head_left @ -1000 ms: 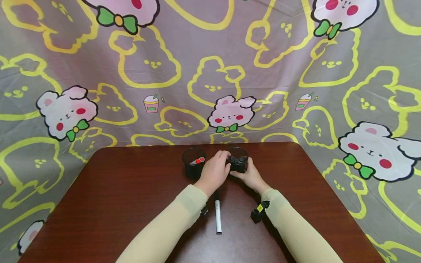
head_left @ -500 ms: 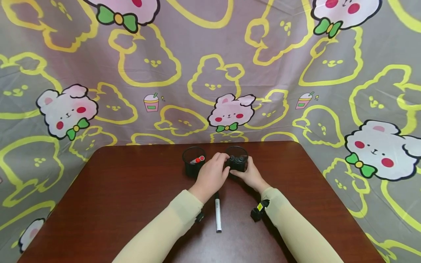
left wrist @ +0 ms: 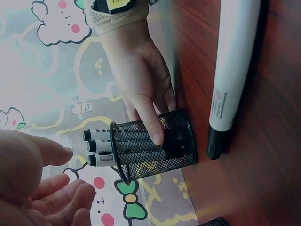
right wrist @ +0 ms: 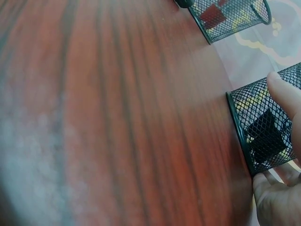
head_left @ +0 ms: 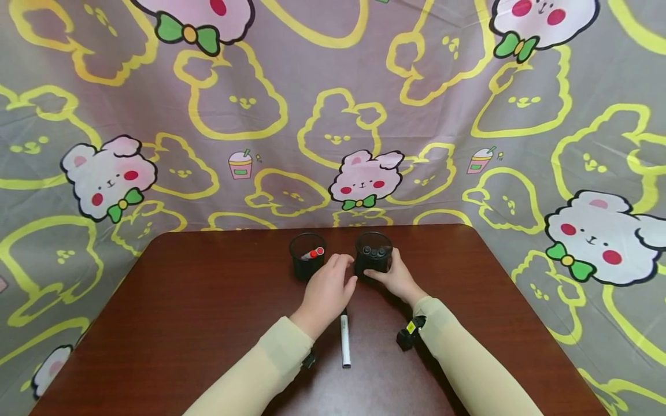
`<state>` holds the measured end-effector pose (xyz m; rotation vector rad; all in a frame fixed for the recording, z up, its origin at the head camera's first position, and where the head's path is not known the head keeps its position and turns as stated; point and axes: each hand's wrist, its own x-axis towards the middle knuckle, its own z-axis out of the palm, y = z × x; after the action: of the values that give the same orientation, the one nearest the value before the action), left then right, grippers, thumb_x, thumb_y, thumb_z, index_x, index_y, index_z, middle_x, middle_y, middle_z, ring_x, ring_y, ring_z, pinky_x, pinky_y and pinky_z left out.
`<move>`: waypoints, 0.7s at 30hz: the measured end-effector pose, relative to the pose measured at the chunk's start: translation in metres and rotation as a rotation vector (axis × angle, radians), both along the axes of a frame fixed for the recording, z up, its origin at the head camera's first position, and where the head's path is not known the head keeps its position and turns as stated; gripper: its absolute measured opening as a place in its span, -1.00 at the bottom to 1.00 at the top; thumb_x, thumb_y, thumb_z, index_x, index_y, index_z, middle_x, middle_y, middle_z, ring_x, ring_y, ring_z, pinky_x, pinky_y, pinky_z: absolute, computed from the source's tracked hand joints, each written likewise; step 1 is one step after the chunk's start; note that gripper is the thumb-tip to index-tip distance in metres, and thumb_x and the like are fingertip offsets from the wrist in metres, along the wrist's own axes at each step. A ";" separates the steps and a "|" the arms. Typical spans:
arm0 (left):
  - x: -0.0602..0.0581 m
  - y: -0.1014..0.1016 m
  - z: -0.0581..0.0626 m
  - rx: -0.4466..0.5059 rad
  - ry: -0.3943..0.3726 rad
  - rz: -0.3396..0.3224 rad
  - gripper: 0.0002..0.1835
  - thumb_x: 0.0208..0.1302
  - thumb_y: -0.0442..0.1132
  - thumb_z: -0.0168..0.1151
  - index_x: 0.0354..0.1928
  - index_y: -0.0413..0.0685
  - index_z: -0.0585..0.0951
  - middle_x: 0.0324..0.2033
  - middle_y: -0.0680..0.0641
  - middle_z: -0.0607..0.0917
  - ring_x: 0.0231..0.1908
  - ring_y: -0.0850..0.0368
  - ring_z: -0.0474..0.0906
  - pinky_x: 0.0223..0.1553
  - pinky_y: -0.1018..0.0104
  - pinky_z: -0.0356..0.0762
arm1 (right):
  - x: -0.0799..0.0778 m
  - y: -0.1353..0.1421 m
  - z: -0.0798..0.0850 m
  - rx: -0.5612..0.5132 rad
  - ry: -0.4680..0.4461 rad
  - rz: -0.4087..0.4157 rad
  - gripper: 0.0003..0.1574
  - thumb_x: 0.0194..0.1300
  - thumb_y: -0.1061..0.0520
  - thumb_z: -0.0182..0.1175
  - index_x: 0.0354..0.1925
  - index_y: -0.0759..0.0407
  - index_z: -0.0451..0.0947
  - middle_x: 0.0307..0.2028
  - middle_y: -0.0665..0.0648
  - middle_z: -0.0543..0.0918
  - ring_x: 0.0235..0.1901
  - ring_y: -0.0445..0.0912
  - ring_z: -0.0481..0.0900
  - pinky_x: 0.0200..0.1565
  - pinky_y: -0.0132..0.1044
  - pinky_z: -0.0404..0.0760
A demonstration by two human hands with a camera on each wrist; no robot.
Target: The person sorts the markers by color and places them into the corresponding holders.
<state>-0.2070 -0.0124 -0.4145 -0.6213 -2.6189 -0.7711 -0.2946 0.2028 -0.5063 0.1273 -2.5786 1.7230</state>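
Observation:
My right hand (head_left: 398,280) grips a black mesh pen holder (head_left: 372,269) at the back of the table, the thumb across its near side. Several markers with black ends (left wrist: 98,147) stand in that holder, poking past its rim in the left wrist view. My left hand (head_left: 324,293) hovers just left of this holder, fingers loosely bent with nothing between them. Below it a white marker with a black cap (head_left: 346,342) lies on the table, its cap end partly hidden by the left hand in the head view.
A second black mesh pen holder (head_left: 307,269) stands to the left, with red-ended markers (head_left: 315,252) leaning in it. The brown wooden table (head_left: 208,323) ends at a cartoon-printed cloth (head_left: 291,138) behind. Each wrist wears a small black camera (head_left: 406,340).
My left hand has drawn back from the right pen holder's rim, down and to the left. The right hand keeps its grip on the holder.

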 end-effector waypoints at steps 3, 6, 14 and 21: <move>0.004 -0.004 -0.001 0.002 -0.020 0.014 -0.62 0.35 -0.17 0.41 0.13 -0.12 0.57 -0.09 -0.07 0.67 -0.25 0.07 0.70 -0.21 0.20 0.71 | 0.001 0.001 0.000 0.008 -0.004 0.003 -0.01 0.21 0.09 0.53 0.35 0.21 0.12 0.28 0.35 0.50 0.33 0.18 0.49 0.34 0.13 0.45; 0.006 -0.007 -0.003 -0.005 -0.026 0.032 -0.61 0.33 -0.16 0.42 0.12 -0.12 0.58 -0.09 -0.07 0.67 -0.24 0.06 0.70 -0.18 0.18 0.71 | 0.003 0.001 0.003 0.012 -0.010 0.007 0.00 0.21 0.06 0.53 0.36 0.20 0.11 0.27 0.34 0.51 0.32 0.17 0.50 0.31 0.12 0.48; 0.014 -0.016 -0.009 -0.053 -0.076 0.062 -0.59 0.30 -0.12 0.46 0.08 -0.15 0.59 -0.11 -0.12 0.68 -0.31 0.05 0.68 -0.20 0.15 0.71 | 0.004 0.000 0.004 0.011 -0.031 0.009 0.01 0.20 0.06 0.54 0.37 0.16 0.11 0.29 0.30 0.49 0.34 0.15 0.49 0.32 0.10 0.48; 0.024 -0.019 -0.016 -0.102 -0.146 0.053 -0.62 0.27 -0.08 0.48 -0.06 -0.18 0.60 -0.27 -0.10 0.63 -0.47 0.11 0.58 -0.36 0.23 0.64 | 0.003 0.001 0.003 0.021 -0.022 0.006 0.02 0.20 0.06 0.54 0.37 0.19 0.11 0.28 0.31 0.52 0.32 0.14 0.51 0.28 0.03 0.51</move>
<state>-0.1829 -0.0316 -0.4306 -0.5393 -2.8110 -0.6943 -0.2912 0.2034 -0.5037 0.1170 -2.6149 1.7100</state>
